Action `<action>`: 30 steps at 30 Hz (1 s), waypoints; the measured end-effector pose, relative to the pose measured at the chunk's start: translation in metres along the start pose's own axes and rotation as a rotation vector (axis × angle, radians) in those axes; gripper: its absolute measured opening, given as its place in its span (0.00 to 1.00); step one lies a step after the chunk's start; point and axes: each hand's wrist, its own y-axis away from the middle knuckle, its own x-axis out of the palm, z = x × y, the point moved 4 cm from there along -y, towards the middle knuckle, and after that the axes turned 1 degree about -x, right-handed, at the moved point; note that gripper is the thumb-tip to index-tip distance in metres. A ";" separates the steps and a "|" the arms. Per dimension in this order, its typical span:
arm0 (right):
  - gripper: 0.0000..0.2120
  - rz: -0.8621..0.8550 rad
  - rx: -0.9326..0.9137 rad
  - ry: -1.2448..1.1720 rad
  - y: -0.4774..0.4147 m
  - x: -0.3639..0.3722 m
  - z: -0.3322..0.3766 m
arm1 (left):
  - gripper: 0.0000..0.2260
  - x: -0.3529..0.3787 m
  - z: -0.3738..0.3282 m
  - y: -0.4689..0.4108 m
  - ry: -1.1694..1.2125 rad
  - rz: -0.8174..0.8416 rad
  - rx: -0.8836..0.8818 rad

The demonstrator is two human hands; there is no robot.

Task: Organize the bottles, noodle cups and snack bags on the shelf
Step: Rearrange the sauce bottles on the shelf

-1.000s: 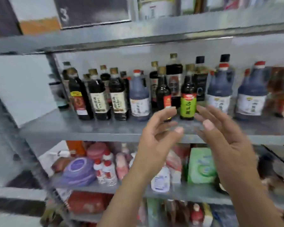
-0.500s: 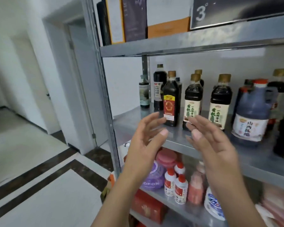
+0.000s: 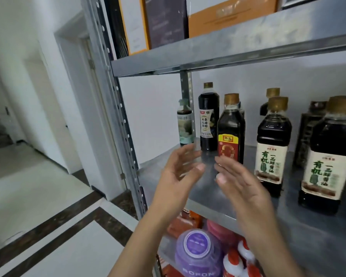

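I see the dark bottles standing upright on the metal shelf [image 3: 206,193]. The red-label bottle [image 3: 230,124] is nearest my hands, with a tall dark bottle [image 3: 208,116] and a small pale-capped bottle [image 3: 185,122] behind it by the rear post. To its right stand two cream-label bottles [image 3: 273,148] [image 3: 328,162], with more dark bottles behind them. My left hand [image 3: 178,176] and right hand [image 3: 242,184] hover over the shelf's front edge, palms facing each other and fingers loosely spread, holding nothing. The right fingertips overlap the red-label bottle's base, and I cannot tell whether they touch it. On the shelf below sit a purple tub [image 3: 198,254] and red-capped white bottles [image 3: 233,262]; boxes [image 3: 228,15] stand on the shelf above.
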 end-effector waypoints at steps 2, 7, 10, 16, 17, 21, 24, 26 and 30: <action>0.21 0.011 0.010 0.015 -0.011 0.008 -0.007 | 0.18 -0.008 0.010 -0.020 0.000 -0.011 -0.004; 0.21 0.011 0.048 0.050 -0.028 0.028 -0.029 | 0.12 -0.024 0.039 -0.069 0.050 -0.022 -0.054; 0.19 -0.020 0.083 0.097 -0.047 0.050 -0.047 | 0.14 -0.035 0.068 -0.105 0.098 -0.031 -0.109; 0.21 -0.227 0.152 0.201 -0.143 0.108 -0.086 | 0.13 -0.065 0.129 -0.179 0.168 -0.156 -0.125; 0.24 -0.262 0.163 0.227 -0.165 0.116 -0.095 | 0.12 -0.069 0.137 -0.190 0.177 -0.183 -0.134; 0.28 -0.364 0.185 0.416 -0.230 0.132 -0.133 | 0.10 -0.077 0.162 -0.217 0.209 -0.271 -0.165; 0.35 -0.393 0.236 0.528 -0.255 0.133 -0.153 | 0.11 -0.077 0.172 -0.216 0.266 -0.255 -0.179; 0.38 -0.395 0.240 0.601 -0.268 0.131 -0.166 | 0.12 -0.078 0.172 -0.214 0.315 -0.250 -0.172; 0.33 -0.385 0.267 0.631 -0.294 0.125 -0.185 | 0.13 -0.081 0.177 -0.213 0.363 -0.270 -0.194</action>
